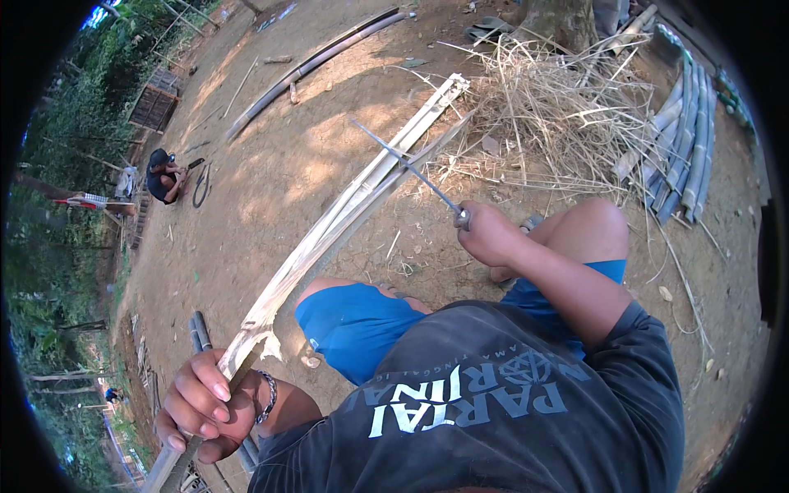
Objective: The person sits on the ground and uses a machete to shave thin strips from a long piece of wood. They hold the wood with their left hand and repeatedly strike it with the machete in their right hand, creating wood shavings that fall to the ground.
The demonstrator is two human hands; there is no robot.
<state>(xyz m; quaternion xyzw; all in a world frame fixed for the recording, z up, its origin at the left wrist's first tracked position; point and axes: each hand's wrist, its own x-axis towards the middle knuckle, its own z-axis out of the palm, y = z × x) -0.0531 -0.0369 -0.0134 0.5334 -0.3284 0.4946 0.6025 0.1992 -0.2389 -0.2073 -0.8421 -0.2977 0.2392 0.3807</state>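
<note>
My left hand [205,407], with a braided bracelet at its wrist, is closed around the near end of a long split bamboo piece [304,251]. The bamboo slants up and to the right, pale on its inner face, and parts into two strips toward its far end. A torn flap of pale fibre hangs near my left fingers. My right hand [491,238] grips the handle of a long knife [431,187]. Its narrow blade crosses the bamboo where the strips part, and the tip sticks out beyond on the left. How deep the blade sits between the strips I cannot tell.
A heap of thin bamboo shavings [559,107] lies ahead by a tree trunk [560,20]. Bundled bamboo poles [694,140] rest at the right; a long split pole [316,62] lies farther off. Another person [167,177] squats at far left near a wooden crate [154,100].
</note>
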